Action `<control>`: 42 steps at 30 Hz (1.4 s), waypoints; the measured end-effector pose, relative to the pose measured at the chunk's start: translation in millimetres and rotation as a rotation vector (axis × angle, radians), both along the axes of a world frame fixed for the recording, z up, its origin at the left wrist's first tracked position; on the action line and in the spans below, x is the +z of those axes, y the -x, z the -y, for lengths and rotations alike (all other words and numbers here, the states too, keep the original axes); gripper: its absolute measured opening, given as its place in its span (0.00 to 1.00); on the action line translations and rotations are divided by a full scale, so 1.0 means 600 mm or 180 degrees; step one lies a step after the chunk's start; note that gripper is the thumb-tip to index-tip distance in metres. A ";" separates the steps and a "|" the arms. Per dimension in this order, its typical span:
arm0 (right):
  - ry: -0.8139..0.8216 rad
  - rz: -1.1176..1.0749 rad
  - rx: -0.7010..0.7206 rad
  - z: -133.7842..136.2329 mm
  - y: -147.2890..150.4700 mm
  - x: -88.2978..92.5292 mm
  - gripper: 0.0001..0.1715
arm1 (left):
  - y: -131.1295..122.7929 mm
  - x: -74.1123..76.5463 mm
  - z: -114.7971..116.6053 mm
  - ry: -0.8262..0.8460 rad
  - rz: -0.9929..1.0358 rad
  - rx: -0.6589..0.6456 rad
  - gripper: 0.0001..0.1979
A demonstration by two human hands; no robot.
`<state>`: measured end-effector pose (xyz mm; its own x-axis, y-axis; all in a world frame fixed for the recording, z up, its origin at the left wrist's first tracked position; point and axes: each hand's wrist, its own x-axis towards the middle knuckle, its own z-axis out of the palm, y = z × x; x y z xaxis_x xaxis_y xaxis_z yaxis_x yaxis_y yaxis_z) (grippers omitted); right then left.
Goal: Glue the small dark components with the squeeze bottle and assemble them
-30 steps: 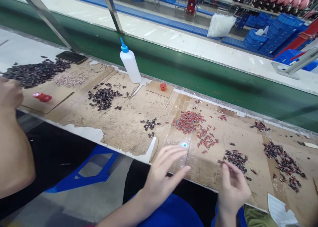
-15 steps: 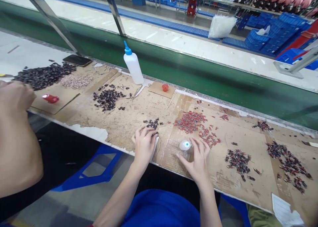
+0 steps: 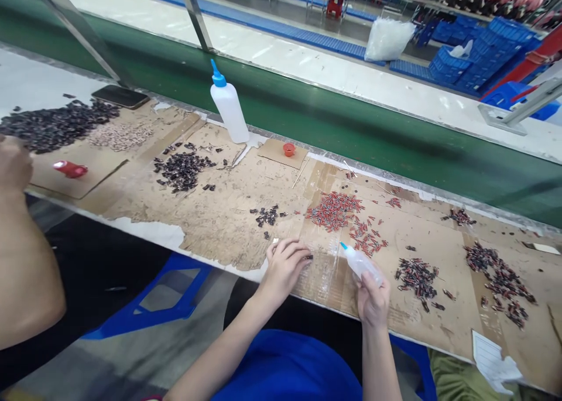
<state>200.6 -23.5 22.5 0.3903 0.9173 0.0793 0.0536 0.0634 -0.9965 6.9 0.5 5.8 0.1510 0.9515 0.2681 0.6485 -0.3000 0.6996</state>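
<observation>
My right hand (image 3: pixel 373 298) grips a small white squeeze bottle (image 3: pixel 359 261), tilted so its blue tip points up and left. A small dark part (image 3: pixel 309 257) is pinched in the fingertips of my left hand (image 3: pixel 285 267), a little left of the bottle's tip. Beyond my left hand lies a small pile of black parts (image 3: pixel 267 215). Thin red-and-dark pieces (image 3: pixel 334 211) are heaped behind the bottle, with more scattered towards it. Red-and-black assembled parts (image 3: pixel 417 279) form a pile to the right of my right hand.
A large white bottle with a blue nozzle (image 3: pixel 230 111) stands at the back, near a red cup (image 3: pixel 288 149). At the left, a co-worker's arm (image 3: pixel 26 260) reaches over the cardboard by a red bottle (image 3: pixel 70 168) and a phone (image 3: pixel 120 96). Torn paper (image 3: pixel 494 357) overhangs the front edge.
My right hand has closed round the small bottle, lifted and tilted it. My left hand has moved right, now with a dark part in its fingertips. The co-worker's hand has shifted left.
</observation>
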 end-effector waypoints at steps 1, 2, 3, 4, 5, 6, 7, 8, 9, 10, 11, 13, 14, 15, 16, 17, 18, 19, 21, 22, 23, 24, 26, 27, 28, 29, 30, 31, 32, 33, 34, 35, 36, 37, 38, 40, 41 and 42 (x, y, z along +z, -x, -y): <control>0.0038 -0.0217 -0.0120 0.000 -0.001 0.001 0.21 | 0.002 0.001 0.000 0.0043 0.0021 -0.0012 0.08; 0.0076 -0.0430 -0.0224 0.000 0.001 0.001 0.21 | 0.004 0.002 0.001 0.0088 0.0042 -0.0027 0.09; 0.0114 -0.0597 -0.0299 -0.001 0.003 0.001 0.20 | 0.006 0.003 0.002 0.0129 0.0061 -0.0039 0.11; 0.0136 -0.0672 -0.0372 -0.002 0.007 0.001 0.20 | 0.006 0.004 0.002 0.0158 0.0081 -0.0040 0.12; 0.0150 -0.0683 -0.0430 -0.004 0.011 0.000 0.20 | 0.006 0.004 0.003 0.0176 0.0101 -0.0029 0.13; 0.0171 -0.0634 -0.0440 -0.006 0.016 0.000 0.20 | 0.005 0.003 0.004 0.0183 0.0120 -0.0010 0.13; 0.0203 -0.0520 -0.0420 -0.007 0.020 0.000 0.20 | 0.004 0.002 0.005 0.0187 0.0139 0.0019 0.13; 0.0247 -0.0349 -0.0366 -0.008 0.023 0.000 0.20 | 0.003 0.001 0.005 0.0189 0.0161 0.0051 0.13; 0.0293 -0.0149 -0.0295 -0.009 0.027 0.000 0.20 | 0.002 -0.001 0.006 0.0195 0.0188 0.0079 0.13; 0.0334 0.0047 -0.0225 -0.009 0.029 0.001 0.20 | 0.001 -0.002 0.006 0.0207 0.0218 0.0097 0.13; 0.0371 0.0208 -0.0182 -0.010 0.031 0.002 0.20 | 0.000 -0.003 0.005 0.0222 0.0247 0.0107 0.13; 0.0407 0.0390 -0.0220 -0.010 0.035 0.003 0.21 | 0.000 -0.002 0.005 0.0255 0.0291 0.0123 0.13; 0.0416 0.0422 -0.0246 -0.011 0.036 0.004 0.21 | 0.000 -0.001 0.004 0.0271 0.0303 0.0131 0.13; 0.0422 0.0431 -0.0269 -0.011 0.038 0.004 0.22 | -0.001 0.000 0.004 0.0288 0.0309 0.0143 0.13; 0.0433 0.0435 -0.0268 -0.012 0.038 0.004 0.22 | -0.001 0.001 0.004 0.0301 0.0311 0.0155 0.13; 0.0443 0.0441 -0.0246 -0.013 0.039 0.004 0.21 | -0.001 0.003 0.004 0.0314 0.0311 0.0168 0.13; 0.0456 0.0448 -0.0214 -0.013 0.039 0.003 0.21 | -0.001 0.004 0.004 0.0326 0.0313 0.0176 0.13; 0.0470 0.0458 -0.0195 -0.014 0.039 0.003 0.20 | -0.001 0.005 0.004 0.0336 0.0318 0.0181 0.13; 0.0494 0.0482 -0.0179 -0.014 0.039 0.002 0.20 | -0.001 0.006 0.004 0.0358 0.0332 0.0174 0.12; 0.0504 0.0494 -0.0159 -0.015 0.039 0.002 0.20 | -0.002 0.006 0.004 0.0371 0.0336 0.0169 0.12; 0.0515 0.0501 -0.0134 -0.015 0.039 0.002 0.20 | -0.002 0.006 0.004 0.0385 0.0336 0.0168 0.12; 0.0526 0.0507 -0.0117 -0.015 0.039 0.002 0.20 | -0.002 0.006 0.003 0.0397 0.0333 0.0168 0.12; 0.0536 0.0517 -0.0099 -0.015 0.040 0.003 0.21 | -0.002 0.007 0.003 0.0412 0.0331 0.0173 0.12; 0.0538 0.0521 -0.0110 -0.016 0.040 0.004 0.21 | -0.002 0.007 0.003 0.0414 0.0335 0.0173 0.12; 0.0541 0.0525 -0.0126 -0.016 0.041 0.004 0.22 | -0.002 0.007 0.002 0.0416 0.0339 0.0166 0.12; 0.0545 0.0528 -0.0142 -0.016 0.042 0.004 0.22 | -0.002 0.007 0.002 0.0415 0.0345 0.0160 0.12; 0.0553 0.0530 -0.0159 -0.016 0.042 0.005 0.22 | -0.002 0.007 0.002 0.0413 0.0349 0.0158 0.11; 0.0562 0.0527 -0.0181 -0.015 0.043 0.005 0.22 | -0.002 0.007 0.002 0.0412 0.0353 0.0158 0.11; 0.0568 0.0522 -0.0216 -0.015 0.043 0.005 0.22 | -0.001 0.008 0.001 0.0412 0.0356 0.0160 0.11; 0.0571 0.0517 -0.0253 -0.015 0.043 0.005 0.22 | -0.001 0.008 0.001 0.0412 0.0358 0.0168 0.11; 0.0574 0.0513 -0.0289 -0.015 0.043 0.005 0.22 | -0.001 0.009 0.001 0.0415 0.0360 0.0178 0.10; 0.0574 0.0508 -0.0323 -0.014 0.043 0.005 0.21 | -0.001 0.010 0.001 0.0421 0.0362 0.0183 0.10; 0.0575 0.0505 -0.0350 -0.014 0.042 0.004 0.21 | -0.001 0.011 0.001 0.0430 0.0363 0.0183 0.10; 0.0575 0.0494 -0.0377 -0.014 0.041 0.004 0.21 | -0.002 0.012 0.001 0.0436 0.0364 0.0183 0.09; 0.0577 0.0475 -0.0394 -0.014 0.040 0.004 0.21 | -0.002 0.013 0.001 0.0440 0.0367 0.0183 0.09; 0.0570 0.0413 -0.0412 -0.014 0.038 0.002 0.21 | -0.002 0.014 0.002 0.0438 0.0376 0.0187 0.09; 0.0564 0.0382 -0.0406 -0.014 0.038 0.001 0.20 | -0.003 0.013 0.002 0.0432 0.0380 0.0192 0.10; 0.0556 0.0360 -0.0386 -0.014 0.037 0.001 0.20 | -0.003 0.012 0.002 0.0424 0.0380 0.0200 0.10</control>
<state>178.1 -14.8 22.9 0.4960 0.8679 -0.0271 0.1622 -0.1232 -0.9790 8.5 -0.9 13.1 0.0648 0.9863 0.1515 0.5731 -0.1610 0.8035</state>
